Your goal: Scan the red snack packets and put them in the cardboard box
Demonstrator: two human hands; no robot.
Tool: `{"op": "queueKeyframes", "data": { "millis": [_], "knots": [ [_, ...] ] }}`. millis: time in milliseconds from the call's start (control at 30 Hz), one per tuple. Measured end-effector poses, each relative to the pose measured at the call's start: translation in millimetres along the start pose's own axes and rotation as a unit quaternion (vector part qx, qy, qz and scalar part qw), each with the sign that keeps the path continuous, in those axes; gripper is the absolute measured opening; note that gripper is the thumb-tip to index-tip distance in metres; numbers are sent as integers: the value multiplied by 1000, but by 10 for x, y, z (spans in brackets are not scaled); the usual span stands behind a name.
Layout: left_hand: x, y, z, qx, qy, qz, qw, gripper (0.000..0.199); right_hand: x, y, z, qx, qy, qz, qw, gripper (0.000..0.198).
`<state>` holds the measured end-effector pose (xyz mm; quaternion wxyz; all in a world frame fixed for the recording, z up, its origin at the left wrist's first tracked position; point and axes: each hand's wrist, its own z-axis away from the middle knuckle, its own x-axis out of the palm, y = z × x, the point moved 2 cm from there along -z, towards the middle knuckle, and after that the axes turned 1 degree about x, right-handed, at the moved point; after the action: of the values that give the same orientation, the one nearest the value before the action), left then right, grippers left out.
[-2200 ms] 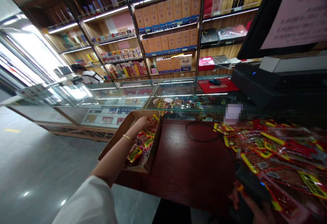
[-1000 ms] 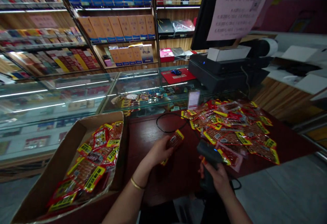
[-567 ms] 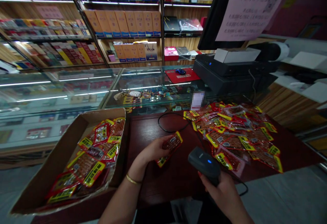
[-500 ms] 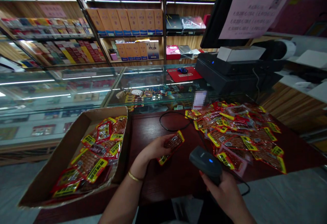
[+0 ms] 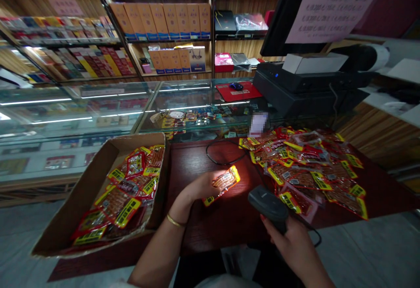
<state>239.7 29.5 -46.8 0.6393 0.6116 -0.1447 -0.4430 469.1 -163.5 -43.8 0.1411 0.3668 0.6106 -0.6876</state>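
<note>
My left hand point(image 5: 205, 186) is closed on a snack packet point(image 5: 228, 180) with yellow ends, held just over the dark red table point(image 5: 210, 231). Bright light falls on the packet's face. In my right hand point(image 5: 288, 237) is a black barcode scanner point(image 5: 268, 205), its head pointing left toward the packet. To the left, an open cardboard box point(image 5: 42, 240) holds several similar packets point(image 5: 118, 207). A large loose heap of the same packets point(image 5: 305, 165) covers the table's right side.
Behind the table runs a glass display counter point(image 5: 108, 100), with a red mouse mat point(image 5: 238, 92) on it. A black cash drawer point(image 5: 302, 93) and a monitor point(image 5: 288, 12) stand at the back right. A black cable point(image 5: 210, 159) loops on the table.
Light now shines on the packet in my left hand, which was dim before. The blue light on the scanner no longer shows. Both hands keep nearly the same places.
</note>
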Motion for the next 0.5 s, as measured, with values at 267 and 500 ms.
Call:
{"op": "queueKeyframes", "data": {
  "millis": [267, 500],
  "knots": [
    [9, -29, -24, 9, 9, -6, 1000, 76, 112, -7, -13, 12, -38, 17, 999, 46],
    [2, -37, -31, 20, -16, 6, 1000, 74, 179, -114, -116, 19, -40, 14, 999, 46]
  ]
}}
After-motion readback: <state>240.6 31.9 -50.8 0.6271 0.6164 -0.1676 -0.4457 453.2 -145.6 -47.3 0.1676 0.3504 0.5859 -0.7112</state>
